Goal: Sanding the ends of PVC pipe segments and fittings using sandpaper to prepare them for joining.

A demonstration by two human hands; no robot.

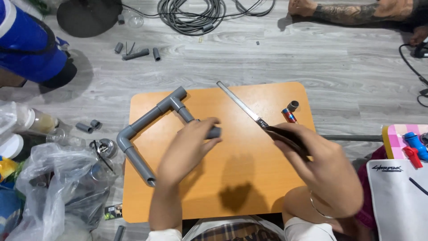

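- My left hand [189, 145] closes over the near end of the grey pipe assembly [149, 122], pinning it to the orange board [232, 178].
- My right hand [323, 165] grips a hacksaw blade [243, 105] by its dark handle; blade angled up-left, tip just right of the assy.
- Small pipe bits [290, 110] lie nr the board's far-right corner; grey wood floor [267, 58] around.

Low table [249, 187] in the middle of the floor [249, 58]. On it, left half: pipe assembly [149, 122], left hand [189, 147] resting on its right end. Right of that, right hand [323, 165] gripping a saw [254, 115], blade pointing far-left. Small tube and fitting [290, 111] at the far right corner. Cable coil [191, 15] far off, loose pipe bits [136, 52] far left, plastic bags [49, 187] near left.
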